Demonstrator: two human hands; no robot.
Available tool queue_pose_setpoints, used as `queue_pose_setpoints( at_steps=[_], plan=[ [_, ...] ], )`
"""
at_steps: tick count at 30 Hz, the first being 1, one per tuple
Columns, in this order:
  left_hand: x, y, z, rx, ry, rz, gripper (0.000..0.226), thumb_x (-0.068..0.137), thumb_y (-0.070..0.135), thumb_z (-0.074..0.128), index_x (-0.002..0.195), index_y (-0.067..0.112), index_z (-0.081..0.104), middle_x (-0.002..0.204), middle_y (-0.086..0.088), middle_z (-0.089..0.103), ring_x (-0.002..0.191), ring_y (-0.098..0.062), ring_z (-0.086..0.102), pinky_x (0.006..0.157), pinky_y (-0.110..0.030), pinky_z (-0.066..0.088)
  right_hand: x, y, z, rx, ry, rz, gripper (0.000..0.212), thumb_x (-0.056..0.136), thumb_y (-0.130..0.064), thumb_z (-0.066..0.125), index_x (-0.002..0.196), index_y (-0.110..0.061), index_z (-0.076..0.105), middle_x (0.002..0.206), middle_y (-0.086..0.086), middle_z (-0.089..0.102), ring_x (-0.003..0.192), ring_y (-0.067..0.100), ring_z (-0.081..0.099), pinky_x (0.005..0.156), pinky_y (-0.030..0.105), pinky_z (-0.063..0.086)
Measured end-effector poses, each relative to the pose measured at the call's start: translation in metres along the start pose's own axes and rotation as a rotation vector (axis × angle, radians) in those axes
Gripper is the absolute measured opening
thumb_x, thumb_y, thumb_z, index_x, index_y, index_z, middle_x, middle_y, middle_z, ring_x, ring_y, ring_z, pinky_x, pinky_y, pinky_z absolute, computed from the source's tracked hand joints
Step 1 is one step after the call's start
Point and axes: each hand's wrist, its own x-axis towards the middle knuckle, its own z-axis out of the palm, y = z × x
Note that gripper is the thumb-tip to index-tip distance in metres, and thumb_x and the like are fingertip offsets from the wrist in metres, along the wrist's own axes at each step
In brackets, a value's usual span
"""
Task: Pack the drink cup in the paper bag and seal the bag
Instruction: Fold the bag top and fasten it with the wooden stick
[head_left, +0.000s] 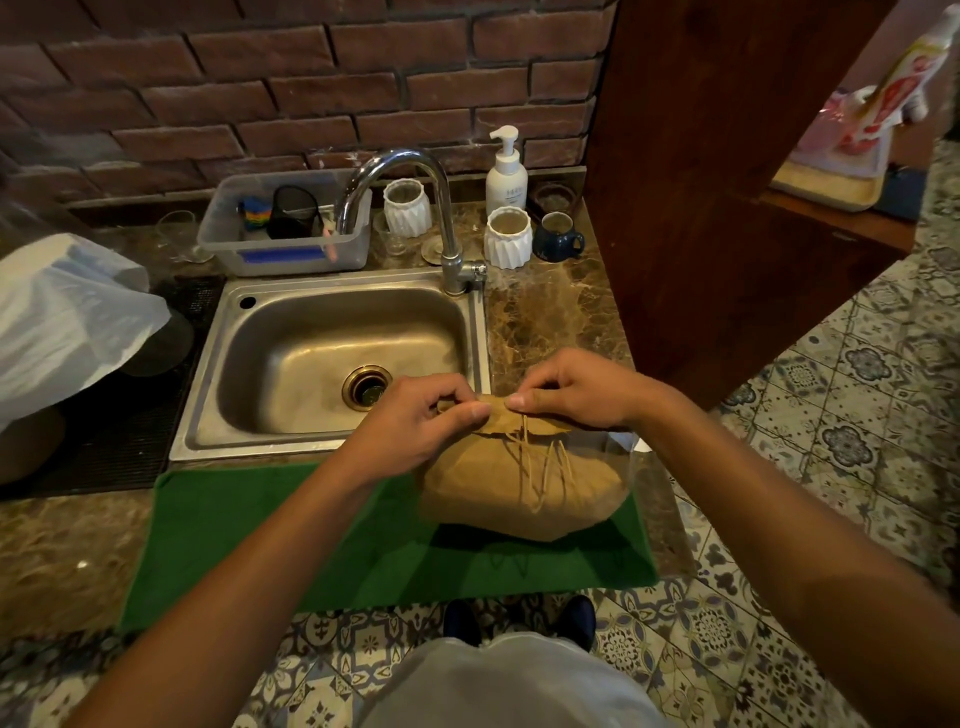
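Fingertips of both hands pinched onto the folded top edge of the bulging brown paper bag (519, 483) — left hand (415, 431) with thumb and forefinger clamped on the fold's near-left end, right hand (576, 389) with fingertips pressed together on the same crease just beside it, nails almost meeting at the middle. Thin, slightly crumpled kraft paper, matte, drawn tight over a rounded load; twisted paper-cord handles (540, 467) lying slack down the front face. No drink cup in sight — presumably inside, judging from the swollen, barrel-like shape, though not confirmable. Bag resting on a flat green felt-like mat (270, 525) at the front of the veined brown marble counter (540, 312), just right of the brushed stainless-steel sink (332, 353). Likely trouble from here: too hard a pull on the thin crease and a tear at the fold; uneven pressure and a sprung-open flap; a downward push on the top and a crushed lid or spill within; a nudge leftward and a tip toward the basin, close beside the bag's left end. Also a risk of trapping the loose cords under the fold. Further off, a curved chrome tap (405, 208), a white pump bottle (506, 174), two ribbed white ceramic pots (509, 236) and a dark blue mug (558, 236) against the rough red brick wall (311, 78).
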Motion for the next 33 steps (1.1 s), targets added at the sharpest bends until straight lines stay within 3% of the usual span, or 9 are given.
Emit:
queue_pose_setpoints(
  at_steps=[5, 9, 13, 16, 20, 24, 27, 30, 33],
  plan=[
    [0.008, -0.004, -0.005, -0.044, -0.005, 0.008, 0.016, 0.093, 0.036, 0.071, 0.093, 0.020, 0.074, 0.088, 0.005, 0.074, 0.084, -0.011, 0.068, 0.075, -0.033, 0.053, 0.005, 0.005, 0.005, -0.121, 0.136, -0.122, 0.020, 0.094, -0.054, 0.063, 0.083, -0.039, 0.073, 0.078, -0.004, 0.075, 0.072, 0.013, 0.069, 0.069, 0.044, 0.056],
    [0.015, 0.001, -0.010, 0.030, -0.064, -0.073, 0.041, 0.092, 0.044, 0.068, 0.131, 0.033, 0.064, 0.126, 0.009, 0.069, 0.117, -0.006, 0.062, 0.096, -0.025, 0.048, 0.005, 0.007, 0.005, -0.286, 0.206, -0.205, 0.042, 0.092, -0.063, 0.053, 0.087, -0.029, 0.078, 0.075, -0.006, 0.072, 0.068, 0.009, 0.066, 0.063, 0.035, 0.051],
    [0.030, 0.008, -0.010, 0.422, -0.217, -0.039, 0.027, 0.093, 0.046, 0.067, 0.103, 0.024, 0.078, 0.082, 0.012, 0.068, 0.074, -0.006, 0.059, 0.066, -0.032, 0.043, 0.008, 0.008, 0.012, -0.362, 0.217, -0.196, 0.058, 0.089, -0.069, 0.048, 0.092, -0.021, 0.081, 0.080, -0.005, 0.074, 0.071, 0.011, 0.067, 0.063, 0.034, 0.052],
    [0.034, 0.006, -0.009, 0.401, -0.152, -0.018, 0.020, 0.091, 0.042, 0.070, 0.088, 0.023, 0.077, 0.071, 0.010, 0.065, 0.067, -0.010, 0.057, 0.062, -0.034, 0.042, 0.008, 0.013, 0.013, -0.320, 0.222, -0.153, 0.054, 0.091, -0.065, 0.054, 0.094, -0.018, 0.081, 0.085, -0.002, 0.075, 0.076, 0.014, 0.068, 0.067, 0.039, 0.054],
    [0.030, -0.002, -0.003, 0.370, -0.062, -0.004, 0.016, 0.092, 0.038, 0.070, 0.087, 0.025, 0.077, 0.073, 0.012, 0.067, 0.069, -0.007, 0.060, 0.061, -0.029, 0.041, 0.002, 0.023, 0.002, -0.191, 0.127, -0.026, 0.022, 0.097, -0.033, 0.068, 0.104, -0.017, 0.082, 0.095, 0.001, 0.078, 0.084, 0.016, 0.070, 0.077, 0.036, 0.053],
    [0.029, -0.006, 0.006, 0.390, -0.012, -0.004, 0.016, 0.093, 0.036, 0.070, 0.092, 0.023, 0.078, 0.075, 0.010, 0.069, 0.071, -0.011, 0.061, 0.062, -0.029, 0.040, 0.002, 0.028, -0.008, -0.149, 0.090, 0.086, 0.019, 0.093, -0.034, 0.073, 0.098, -0.019, 0.084, 0.082, -0.005, 0.078, 0.067, -0.001, 0.065, 0.060, 0.015, 0.045],
    [0.031, -0.005, 0.005, 0.370, -0.007, -0.016, 0.016, 0.093, 0.037, 0.069, 0.092, 0.023, 0.078, 0.080, 0.007, 0.073, 0.075, -0.013, 0.063, 0.066, -0.033, 0.047, 0.004, 0.027, -0.008, -0.251, 0.164, 0.080, 0.019, 0.089, -0.041, 0.076, 0.088, -0.023, 0.083, 0.074, -0.006, 0.075, 0.064, 0.002, 0.064, 0.058, 0.019, 0.047],
    [0.037, -0.003, -0.003, 0.425, -0.141, -0.079, 0.026, 0.092, 0.047, 0.067, 0.094, 0.023, 0.077, 0.081, 0.007, 0.071, 0.077, -0.013, 0.063, 0.066, -0.035, 0.047, 0.006, 0.027, -0.001, -0.342, 0.223, 0.020, 0.019, 0.088, -0.043, 0.076, 0.088, -0.025, 0.082, 0.075, -0.007, 0.073, 0.070, 0.010, 0.066, 0.062, 0.030, 0.050],
    [0.051, 0.005, 0.000, 0.516, -0.339, -0.110, 0.047, 0.093, 0.064, 0.053, 0.088, 0.022, 0.075, 0.073, 0.003, 0.067, 0.069, -0.017, 0.061, 0.060, -0.036, 0.044, 0.007, 0.025, 0.006, -0.406, 0.245, -0.043, 0.021, 0.088, -0.044, 0.076, 0.089, -0.024, 0.082, 0.075, -0.014, 0.066, 0.072, 0.008, 0.063, 0.063, 0.029, 0.047]
  ],
)
